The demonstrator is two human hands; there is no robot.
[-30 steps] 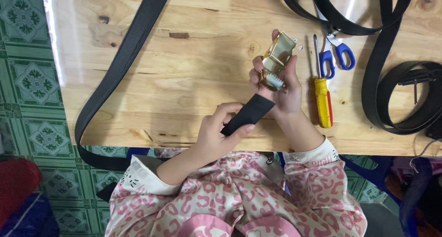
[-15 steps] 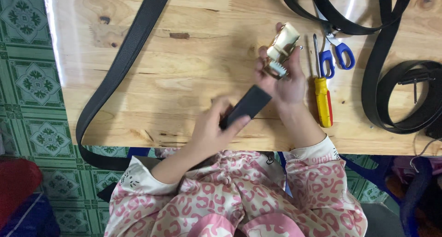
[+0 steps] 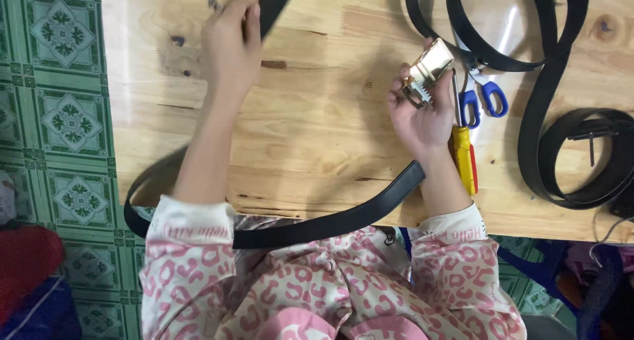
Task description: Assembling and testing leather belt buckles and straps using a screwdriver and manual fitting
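My right hand [image 3: 422, 115] is raised over the wooden table [image 3: 317, 128] with a gold metal belt buckle [image 3: 429, 72] held in its fingers. My left hand [image 3: 228, 46] reaches to the far left of the table. Its fingers are closed around a black belt [image 3: 274, 0]. That belt loops off the table's left edge, crosses my lap, and its free end [image 3: 403, 181] lies flat at the near edge, beside my right wrist.
Blue-handled scissors [image 3: 485, 95] and a yellow and red screwdriver [image 3: 465, 155] lie just right of my right hand. More black belts [image 3: 548, 82] loop at the back right, and a coiled one [image 3: 584, 161] lies far right. Green patterned floor tiles [image 3: 59, 115] are at left.
My left hand let go of the belt's end near my body and moved up and left to the far strap. The belt's end now lies on the table. The right hand keeps the buckle.
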